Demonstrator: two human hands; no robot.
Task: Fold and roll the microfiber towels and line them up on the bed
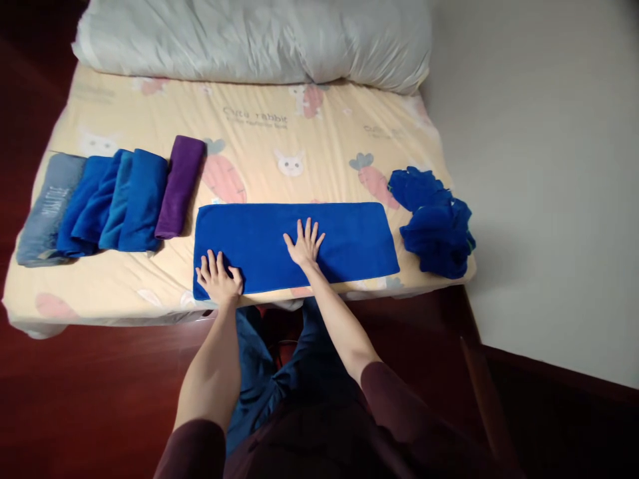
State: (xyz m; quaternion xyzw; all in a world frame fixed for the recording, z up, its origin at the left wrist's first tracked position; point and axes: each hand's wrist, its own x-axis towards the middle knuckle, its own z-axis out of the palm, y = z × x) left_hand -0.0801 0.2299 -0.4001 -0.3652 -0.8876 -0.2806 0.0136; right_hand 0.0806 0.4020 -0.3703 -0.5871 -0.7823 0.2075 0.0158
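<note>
A blue towel (349, 239) lies spread as a long flat rectangle along the near edge of the bed. My left hand (218, 276) rests on its lower left corner, fingers apart. Near the towel's middle, my right hand (305, 245) presses flat with the fingers spread. Neither hand grips the cloth. To the left lies a row of folded towels: a purple one (180, 186), several blue ones (142, 199) and a grey-blue one (52, 206) with pale lettering. On the right sits a crumpled heap of blue cloths (436, 226).
The bed (279, 153) has a yellow sheet printed with rabbits and carrots. A rolled pale quilt (259, 40) lies across its far side. A light wall (539, 166) stands at the right, and dark red flooring (90, 386) shows below the bed's near edge.
</note>
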